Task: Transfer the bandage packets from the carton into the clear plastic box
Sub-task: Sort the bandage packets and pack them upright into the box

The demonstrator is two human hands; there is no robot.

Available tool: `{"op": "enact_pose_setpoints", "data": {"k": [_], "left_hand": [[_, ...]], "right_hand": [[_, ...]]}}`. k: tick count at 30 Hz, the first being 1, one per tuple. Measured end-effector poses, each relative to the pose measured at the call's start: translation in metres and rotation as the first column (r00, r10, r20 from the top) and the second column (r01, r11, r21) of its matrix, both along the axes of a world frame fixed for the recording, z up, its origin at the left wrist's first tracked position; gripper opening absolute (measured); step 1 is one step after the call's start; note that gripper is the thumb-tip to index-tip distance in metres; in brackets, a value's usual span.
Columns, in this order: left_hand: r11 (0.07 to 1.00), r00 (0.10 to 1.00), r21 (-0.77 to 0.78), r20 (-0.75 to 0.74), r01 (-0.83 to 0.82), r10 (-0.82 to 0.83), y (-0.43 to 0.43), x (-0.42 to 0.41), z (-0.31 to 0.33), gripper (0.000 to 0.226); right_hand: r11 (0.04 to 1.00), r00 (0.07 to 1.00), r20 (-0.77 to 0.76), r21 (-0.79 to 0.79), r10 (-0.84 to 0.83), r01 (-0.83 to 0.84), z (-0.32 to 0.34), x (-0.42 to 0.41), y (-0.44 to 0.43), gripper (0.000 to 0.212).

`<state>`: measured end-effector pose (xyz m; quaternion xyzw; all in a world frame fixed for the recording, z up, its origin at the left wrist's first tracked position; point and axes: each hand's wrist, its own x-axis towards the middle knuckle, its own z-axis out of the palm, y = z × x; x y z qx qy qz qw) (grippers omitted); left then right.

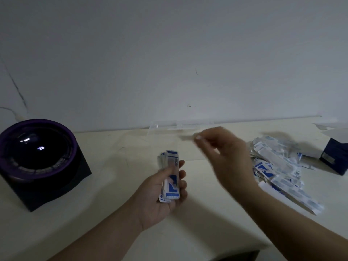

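Note:
My left hand (pixel 162 193) grips an upright stack of blue-and-white bandage packets (pixel 170 176) above the table's middle. My right hand (pixel 220 149) is blurred and pinches one pale packet (pixel 188 138) between thumb and fingertips, right at the near edge of the clear plastic box (pixel 169 129). The box stands against the wall and is hard to make out; what lies inside it I cannot tell. A loose heap of packets (pixel 278 170) lies on the table at the right. The dark blue carton (pixel 335 157) stands at the far right with its white flap open.
A black block with a purple-rimmed glossy dome (pixel 39 153) sits at the left of the cream table (pixel 116 185). The table's front edge runs along the bottom right, with a dark gap below it. A white wall rises directly behind.

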<state>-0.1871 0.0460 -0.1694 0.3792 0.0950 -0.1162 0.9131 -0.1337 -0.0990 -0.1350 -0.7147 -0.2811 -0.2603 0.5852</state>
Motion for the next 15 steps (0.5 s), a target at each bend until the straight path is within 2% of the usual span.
{"op": "enact_pose_setpoints", "data": {"k": [1,2,5,7,9,11,13,15], "left_hand": [[0.999,1.000,-0.031,-0.012,-0.027,0.027,0.000,0.001,0.000,0.027],[0.997,0.998,-0.050,-0.020,-0.053,0.052,0.001,0.002,0.001,0.029],[0.993,0.994,-0.053,-0.037,-0.101,0.100,0.003,0.004,0.000,0.041],[0.995,0.994,0.023,-0.049,-0.099,0.100,0.006,0.004,-0.002,0.034],[0.992,0.994,0.077,-0.031,-0.102,0.105,0.008,0.004,-0.003,0.023],[0.987,0.992,0.099,0.008,-0.126,0.126,0.009,0.004,-0.005,0.022],[0.990,0.997,0.123,0.042,-0.076,0.072,0.004,0.001,-0.007,0.032],[0.979,0.996,0.204,0.082,0.016,-0.034,-0.004,-0.005,-0.006,0.031]], "right_hand": [[0.990,0.990,0.141,-0.143,0.029,-0.008,-0.009,-0.004,0.005,0.007],[0.961,0.972,0.218,-0.275,0.084,-0.021,-0.019,-0.009,0.011,0.007],[0.843,0.945,0.265,-0.538,0.190,-0.019,-0.041,-0.018,0.022,0.018],[0.812,0.953,0.180,-0.576,0.242,-0.097,-0.036,-0.021,0.022,0.022],[0.828,0.963,0.089,-0.535,0.256,-0.171,-0.027,-0.020,0.017,0.032],[0.817,0.973,0.106,-0.565,0.206,-0.112,-0.023,-0.016,0.011,0.071],[0.704,0.971,0.052,-0.698,0.234,-0.133,-0.024,-0.014,0.009,0.116],[0.590,0.962,-0.004,-0.789,0.274,-0.171,-0.028,-0.014,0.010,0.131]]}}
